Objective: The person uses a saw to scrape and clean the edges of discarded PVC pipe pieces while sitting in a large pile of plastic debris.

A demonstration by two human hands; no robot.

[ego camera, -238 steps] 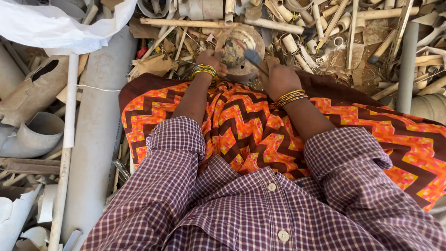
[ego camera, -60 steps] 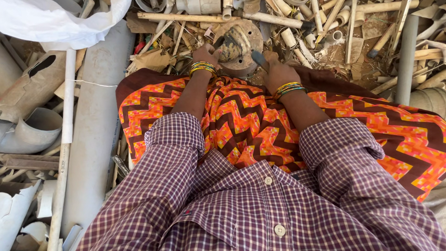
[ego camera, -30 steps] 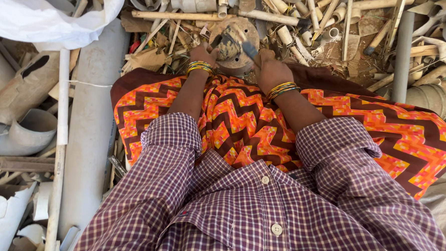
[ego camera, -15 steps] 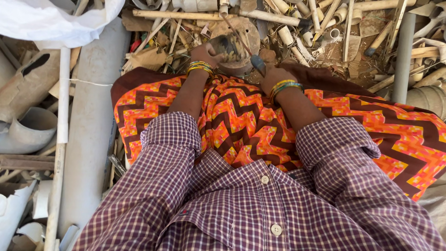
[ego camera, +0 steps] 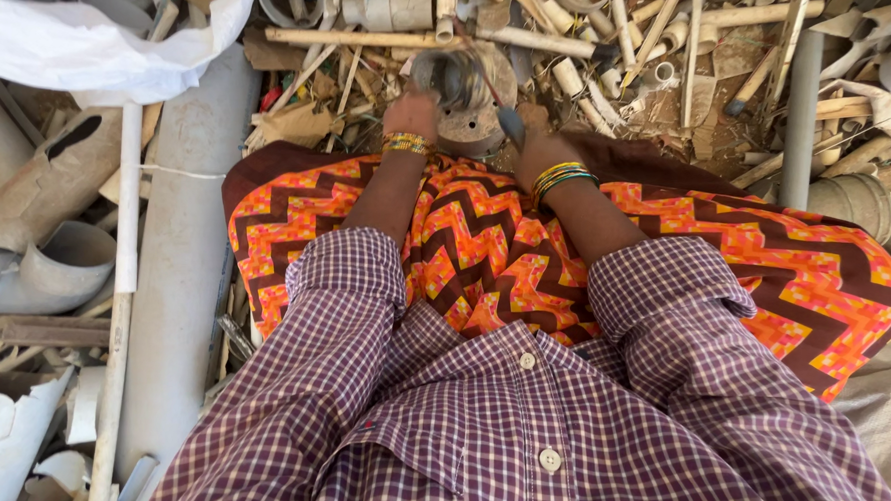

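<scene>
The grey pipe fitting (ego camera: 450, 80) is steadied on the round wooden block (ego camera: 472, 114) by the left hand (ego camera: 412, 114), fingers curled on it — just right of it, a hammer (ego camera: 505, 118) is gripped in the right hand (ego camera: 539, 148), handle pointing back.

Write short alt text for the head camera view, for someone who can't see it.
A seated person's left hand steadies a grey pipe piece on a round block while the right hand grips a dark tool beside it. Broken pipes and scrap surround an orange zigzag skirt.
</scene>
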